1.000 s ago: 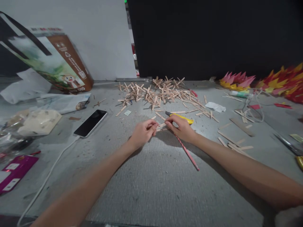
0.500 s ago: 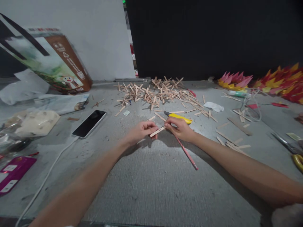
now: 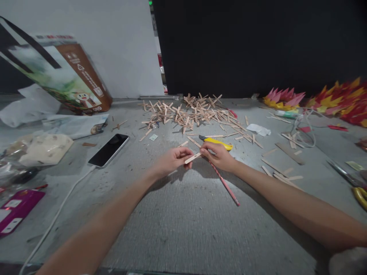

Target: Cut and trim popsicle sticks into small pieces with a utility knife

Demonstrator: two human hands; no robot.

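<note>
A pale wooden craft stick [image 3: 193, 158] with a small dark mark is held just above the table, tilted up to the right. My right hand [image 3: 217, 155] pinches its right end between thumb and fingers. My left hand [image 3: 175, 161] has its fingers curled round the left part of the stick, which passes in front of the fingertips. Under my right hand lies a red-and-white pencil [image 3: 226, 185], its upper end hidden. A yellow utility knife [image 3: 219, 143] rests just behind that hand. Two more craft sticks lie flat beyond my fingers.
A heap of crossed craft sticks [image 3: 183, 112] spreads along the back. At left are a phone [image 3: 109, 150] on a white cable, plastic packs and a paper bag [image 3: 83, 76]. Loose sticks, scissors [image 3: 359, 194] and folded paper pieces [image 3: 338, 101] lie at right.
The held craft stick and both hands have shifted very slightly to the right. My grip looks the same, and the pencil and knife have not moved.
</note>
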